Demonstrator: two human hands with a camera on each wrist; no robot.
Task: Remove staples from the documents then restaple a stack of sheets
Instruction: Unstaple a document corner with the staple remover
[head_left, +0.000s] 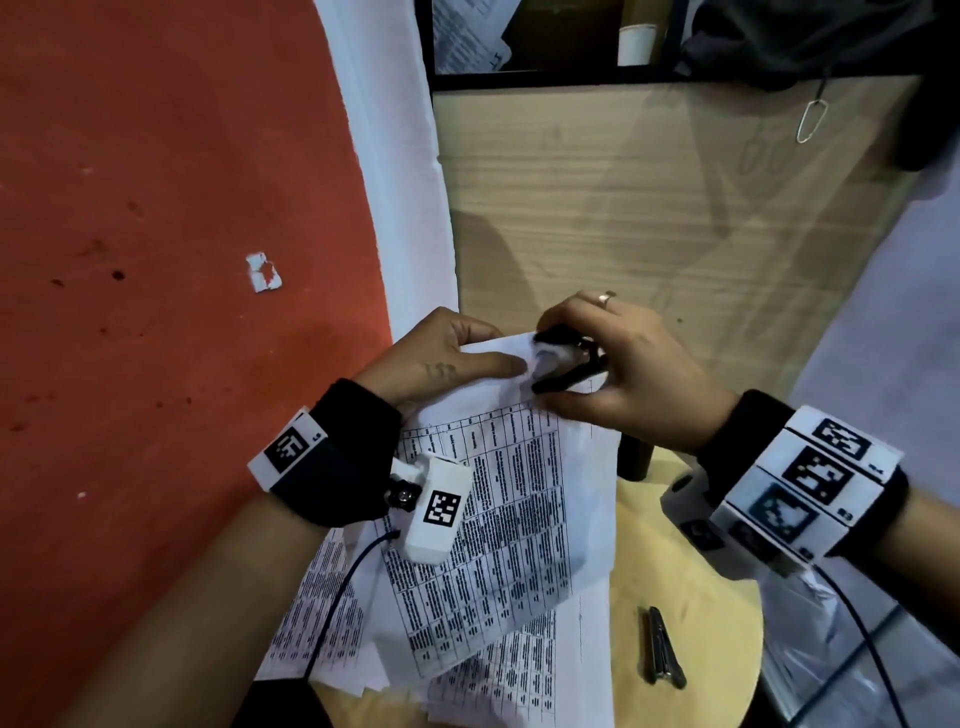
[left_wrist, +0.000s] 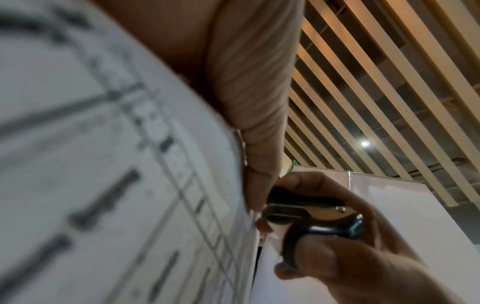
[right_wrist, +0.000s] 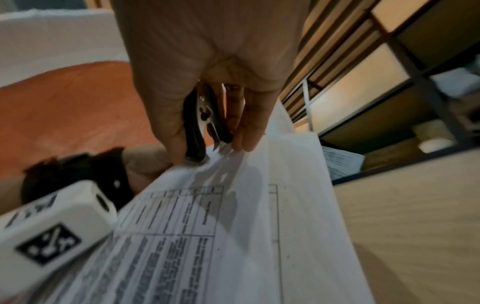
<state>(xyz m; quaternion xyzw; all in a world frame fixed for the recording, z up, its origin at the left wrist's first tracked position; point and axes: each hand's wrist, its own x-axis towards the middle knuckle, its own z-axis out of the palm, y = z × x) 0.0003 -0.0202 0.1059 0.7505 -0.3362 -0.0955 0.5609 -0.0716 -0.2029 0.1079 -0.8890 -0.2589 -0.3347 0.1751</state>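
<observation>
At frame centre, the left hand pinches the document corner taut so the right hand, fingers squeezing the staple remover, can bite the staple, presumably hidden beneath.

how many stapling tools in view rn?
2. A black staple remover pinched in the right hand at the papers' top corner, and a metal stapler lying on the round stool. Papers may hide others.
</observation>
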